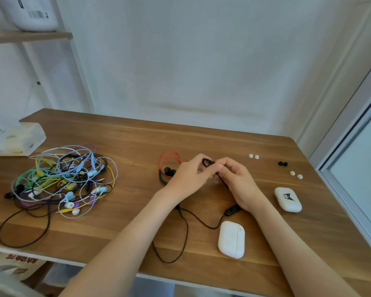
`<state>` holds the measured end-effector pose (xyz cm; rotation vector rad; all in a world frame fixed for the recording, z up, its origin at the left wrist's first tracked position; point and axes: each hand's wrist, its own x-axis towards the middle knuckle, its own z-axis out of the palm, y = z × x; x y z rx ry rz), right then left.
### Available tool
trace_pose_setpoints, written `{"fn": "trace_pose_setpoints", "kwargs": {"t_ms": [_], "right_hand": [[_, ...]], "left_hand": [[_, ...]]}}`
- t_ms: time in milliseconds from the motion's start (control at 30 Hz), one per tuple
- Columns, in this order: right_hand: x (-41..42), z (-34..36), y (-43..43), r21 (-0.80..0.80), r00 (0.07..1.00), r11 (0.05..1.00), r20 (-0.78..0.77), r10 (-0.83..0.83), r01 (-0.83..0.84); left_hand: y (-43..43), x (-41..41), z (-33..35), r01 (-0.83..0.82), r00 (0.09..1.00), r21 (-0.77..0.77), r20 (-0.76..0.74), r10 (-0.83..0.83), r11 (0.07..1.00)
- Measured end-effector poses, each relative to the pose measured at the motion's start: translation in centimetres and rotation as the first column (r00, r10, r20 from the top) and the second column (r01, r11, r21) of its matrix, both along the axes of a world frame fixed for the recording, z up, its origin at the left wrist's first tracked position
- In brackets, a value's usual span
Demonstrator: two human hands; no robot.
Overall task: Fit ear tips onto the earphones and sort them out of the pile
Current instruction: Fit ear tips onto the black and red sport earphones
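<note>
Here, item one: a black earphone cable (pixel 208 162) at table (pixel 137 138) centre. Our left hand (pixel 189 176) and right hand (pixel 234 181) both pinch its looped end, and the cord trails toward six o'clock. Red-and-black earphones (pixel 169 168) touch the left hand at ten o'clock. Tangled earphone pile (pixel 62 179): nine o'clock, well apart. White ear tips (pixel 253 156) and black ear tips (pixel 282 163): two o'clock. Plain charging case (pixel 231 240): five o'clock. Printed charging case (pixel 288 199): four o'clock.
</note>
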<state>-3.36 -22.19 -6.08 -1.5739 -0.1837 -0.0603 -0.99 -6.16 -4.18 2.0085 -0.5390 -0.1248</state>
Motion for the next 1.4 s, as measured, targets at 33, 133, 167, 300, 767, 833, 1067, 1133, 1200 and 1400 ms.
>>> {"fn": "trace_pose_setpoints", "kwargs": {"t_ms": [33, 133, 167, 300, 767, 833, 1067, 1133, 1200, 1400], "right_hand": [[0.1, -0.1, 0.0, 0.011, 1.000, 1.000, 0.002, 0.003, -0.003], [0.2, -0.2, 0.0, 0.017, 0.999, 0.999, 0.012, -0.039, 0.038], [0.3, -0.2, -0.1, 0.027, 0.998, 0.997, 0.010, -0.069, 0.068], [0.6, -0.3, -0.3, 0.127, 0.978, 0.970, -0.041, -0.204, 0.208], [0.5, 0.1, 0.1, 0.218, 0.993, 0.975, -0.114, -0.026, 0.051], [0.5, 0.0, 0.0, 0.230, 0.992, 0.972, -0.122, -0.025, 0.052], [0.6, -0.1, -0.2, 0.221, 0.988, 0.975, -0.150, 0.025, 0.009], [0.6, -0.1, -0.3, 0.235, 0.986, 0.972, -0.165, 0.030, 0.010], [0.6, -0.2, -0.4, 0.225, 0.984, 0.974, -0.175, 0.039, 0.002], [0.4, 0.2, -0.3, 0.171, 0.977, 0.984, -0.201, 0.074, -0.039]], "left_hand": [[-0.3, 0.2, -0.4, 0.004, 1.000, -0.037, -0.029, -0.005, 0.999], [-0.6, 0.9, -1.1, -0.026, 0.988, -0.250, -0.157, -0.014, 0.968], [-0.6, 1.0, -1.3, -0.030, 0.981, -0.286, -0.191, -0.027, 0.958], [-0.5, 1.3, -1.5, 0.014, 0.950, -0.309, -0.291, -0.109, 0.951], [-0.6, 1.1, -1.0, -0.049, 0.911, -0.314, -0.403, -0.087, 0.948], [-0.6, 1.0, -1.0, 0.013, 0.924, -0.266, -0.366, -0.114, 0.964], [-0.4, 0.8, -0.9, 0.056, 0.934, -0.238, -0.331, -0.135, 0.970], [-0.4, 0.8, -0.9, 0.054, 0.936, -0.229, -0.328, -0.130, 0.972], [-0.4, 0.8, -0.8, 0.055, 0.936, -0.216, -0.329, -0.126, 0.975], [-0.3, 0.8, -0.9, 0.055, 0.934, -0.200, -0.335, -0.121, 0.978]]}}
